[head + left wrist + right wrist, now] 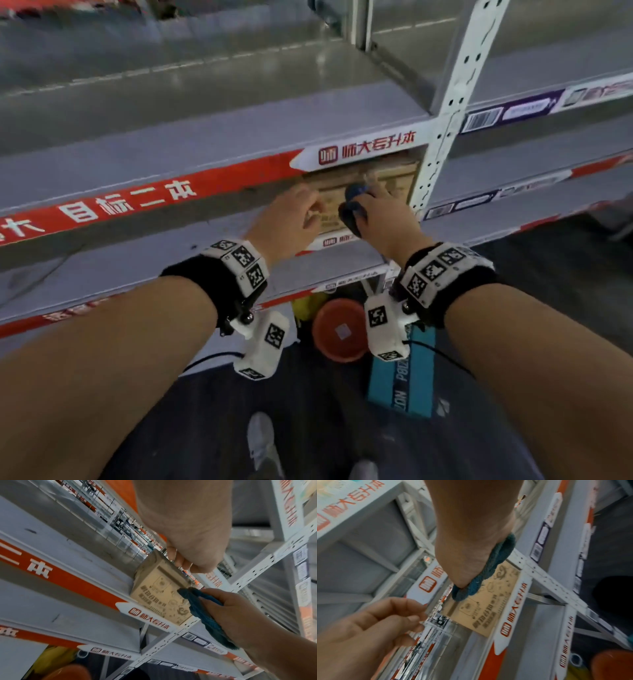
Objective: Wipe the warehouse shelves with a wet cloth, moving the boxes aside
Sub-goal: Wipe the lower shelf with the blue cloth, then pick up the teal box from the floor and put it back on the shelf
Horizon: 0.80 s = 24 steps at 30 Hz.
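Note:
A brown printed cardboard box (373,181) stands at the right end of a grey metal shelf (144,236), against the white perforated upright (452,99). My right hand (383,216) grips a bunched dark blue cloth (352,205) and holds it against the box's front face (163,595). The cloth (489,570) bulges out under my palm. My left hand (298,216) is at the box's left side with loosely curled fingers (412,616); in the right wrist view a small gap shows between them and the box (488,608). The box's rear is hidden.
Red and white label strips (137,202) run along the shelf fronts. On the floor below are an orange basin (339,329), a teal carton (400,380) and something yellow (308,305). My shoes (262,442) stand on the dark floor. The shelf left of the box is bare.

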Tool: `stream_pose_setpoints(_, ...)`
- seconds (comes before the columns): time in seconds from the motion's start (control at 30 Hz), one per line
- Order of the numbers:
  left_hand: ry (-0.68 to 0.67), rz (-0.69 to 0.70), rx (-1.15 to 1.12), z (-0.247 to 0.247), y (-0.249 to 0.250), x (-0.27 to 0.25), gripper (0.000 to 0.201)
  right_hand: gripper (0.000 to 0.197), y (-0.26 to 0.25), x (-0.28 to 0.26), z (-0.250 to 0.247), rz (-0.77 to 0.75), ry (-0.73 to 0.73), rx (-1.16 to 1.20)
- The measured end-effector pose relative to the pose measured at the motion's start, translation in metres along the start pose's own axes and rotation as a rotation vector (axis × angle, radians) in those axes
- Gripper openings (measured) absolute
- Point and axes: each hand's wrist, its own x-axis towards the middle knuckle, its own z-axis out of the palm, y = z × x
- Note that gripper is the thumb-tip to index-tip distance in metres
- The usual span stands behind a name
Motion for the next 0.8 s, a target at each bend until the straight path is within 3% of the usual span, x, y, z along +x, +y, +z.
stream_pose_setpoints(0.17, -0.175, -0.048, -0.012, 0.063, -0.015, 0.003, 0.002, 0.034, 0.032, -0.027, 0.059, 0.152, -0.117, 0.053)
stream_pose_setpoints(0.3, -0.247, -0.058, -0.012, 0.116, -0.039, 0.013, 0.009, 0.035, 0.058, -0.037, 0.121, 0.247, -0.143, 0.145)
stream_pose_setpoints(0.43, -0.36, -0.058, -0.079, 0.199, -0.075, 0.011, 0.015, 0.029, 0.087, -0.053, 0.213, 0.392, -0.137, 0.369)
stream_pose_setpoints(0.53, -0.385, -0.049, -0.126, 0.276, -0.104, -0.003, 0.017, 0.035, 0.11, -0.07, 0.295, 0.478, -0.086, 0.499)
stream_pose_setpoints(0.6, -0.437, -0.016, -0.151, 0.317, -0.118, -0.017, 0.03, 0.04, 0.118, -0.08, 0.336, 0.49, -0.063, 0.568)
stream_pose_setpoints(0.7, -0.575, 0.042, -0.083, 0.392, -0.152, -0.036, 0.068, 0.045, 0.131, -0.083, 0.401, 0.471, -0.04, 0.638)
stream_pose_setpoints(0.8, -0.657, 0.052, -0.108, 0.466, -0.193, -0.049, 0.082, 0.048, 0.145, -0.079, 0.466, 0.426, 0.0, 0.675)
